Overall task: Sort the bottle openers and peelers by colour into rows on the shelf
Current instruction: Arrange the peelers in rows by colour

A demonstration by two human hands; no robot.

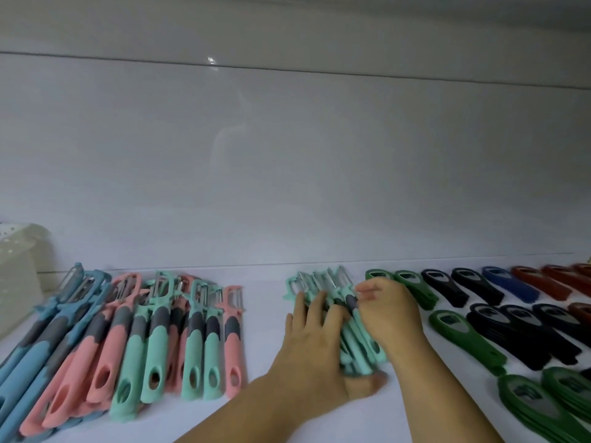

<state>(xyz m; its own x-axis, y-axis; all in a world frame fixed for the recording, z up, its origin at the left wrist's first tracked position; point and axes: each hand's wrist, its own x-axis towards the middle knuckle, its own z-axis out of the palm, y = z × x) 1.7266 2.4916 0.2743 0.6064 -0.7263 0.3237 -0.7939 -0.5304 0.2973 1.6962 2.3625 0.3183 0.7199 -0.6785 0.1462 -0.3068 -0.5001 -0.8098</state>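
Note:
A small stack of mint-green peelers (323, 284) lies on the white shelf (265, 327), blades pointing at the back wall. My left hand (315, 343) lies flat on the stack with straight fingers, its thumb against the handle ends. My right hand (388, 311) presses against the stack's right side, fingers curled onto the grey grips. To the left is a mixed pile: blue peelers (48, 334), pink peelers (105, 346) and more mint peelers (156, 340). On the right, bottle openers lie in rows: green (463, 338), black (473, 289), blue (508, 282), red (543, 279).
A white perforated basket (16, 266) stands at the far left against the glossy white back wall (287, 171). A bare strip of shelf separates the mixed pile from the mint stack. More green openers (537, 404) are stacked at the front right.

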